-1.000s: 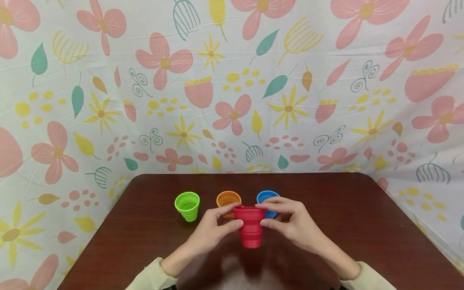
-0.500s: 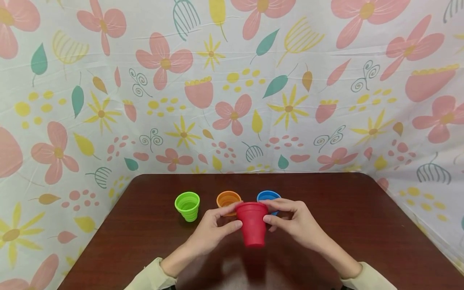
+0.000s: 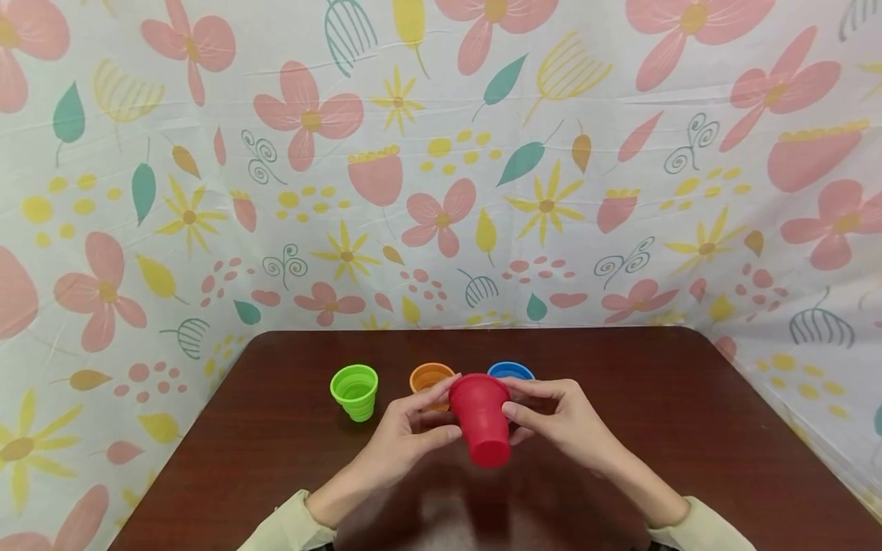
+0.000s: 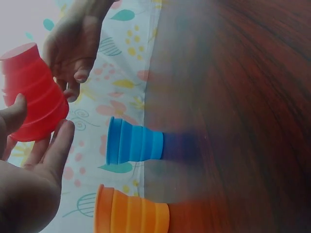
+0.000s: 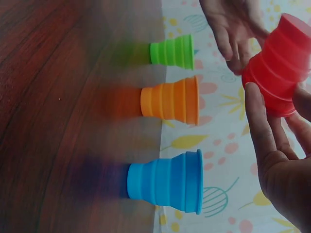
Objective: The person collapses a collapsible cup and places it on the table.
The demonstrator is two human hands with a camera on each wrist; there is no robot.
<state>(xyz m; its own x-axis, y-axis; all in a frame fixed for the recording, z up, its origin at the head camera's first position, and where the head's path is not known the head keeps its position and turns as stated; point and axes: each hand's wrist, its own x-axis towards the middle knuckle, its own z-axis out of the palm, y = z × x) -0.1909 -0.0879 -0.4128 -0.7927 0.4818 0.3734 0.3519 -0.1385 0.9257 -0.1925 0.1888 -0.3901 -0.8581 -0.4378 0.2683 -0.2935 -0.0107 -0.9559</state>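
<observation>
A red collapsible cup (image 3: 480, 417) is held up above the table between both hands, tilted with its base toward the head camera. My right hand (image 3: 575, 428) grips its right side, thumb on the wall and fingers near the rim. On the other side my left hand (image 3: 396, 440) holds it, with fingers at the rim and the thumb beside the wall. The right wrist view shows the red cup (image 5: 279, 68) with ridged bands. Behind it, partly covered in the head view, stand an orange cup (image 3: 429, 376) and a blue cup (image 3: 510, 371).
A green cup (image 3: 354, 392) stands upright at the left of the row, on the dark brown wooden table (image 3: 620, 367). A floral cloth (image 3: 441, 153) hangs behind the table and along its sides.
The red cup has tilted, its rim rising and its base swinging toward the camera and slightly right. My hands have shifted their fingers only a little; the other cups stand still.
</observation>
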